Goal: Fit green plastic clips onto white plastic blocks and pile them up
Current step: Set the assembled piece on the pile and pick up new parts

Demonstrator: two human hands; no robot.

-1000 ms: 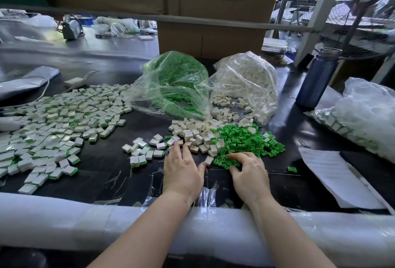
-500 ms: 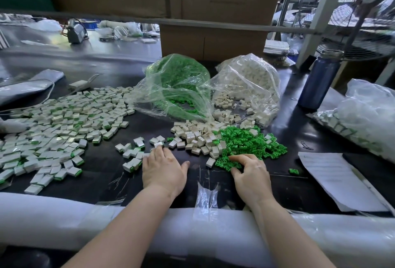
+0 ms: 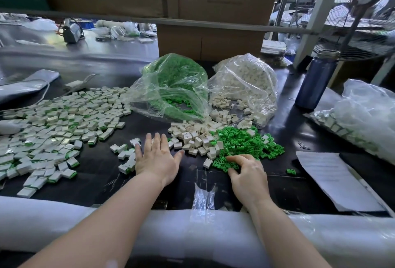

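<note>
A heap of loose white blocks (image 3: 193, 137) lies mid-table, with a heap of green clips (image 3: 245, 141) to its right. My left hand (image 3: 157, 158) lies flat on the table with fingers straight, touching a small cluster of blocks fitted with clips (image 3: 126, 156) at its left. My right hand (image 3: 248, 171) rests at the near edge of the green clips with curled fingers on them; whether it pinches one is hidden. A wide spread of fitted blocks (image 3: 55, 122) covers the left of the table.
A clear bag of green clips (image 3: 173, 88) and a clear bag of white blocks (image 3: 245, 84) stand behind the heaps. A blue bottle (image 3: 316, 81), another bag (image 3: 363, 118) and a paper sheet (image 3: 333, 180) lie right. White foam padding (image 3: 192, 231) lines the near edge.
My left hand slid left from the white heap, pushing fitted blocks toward the left, and now lies flat beside them. My right hand stayed on the green clips.
</note>
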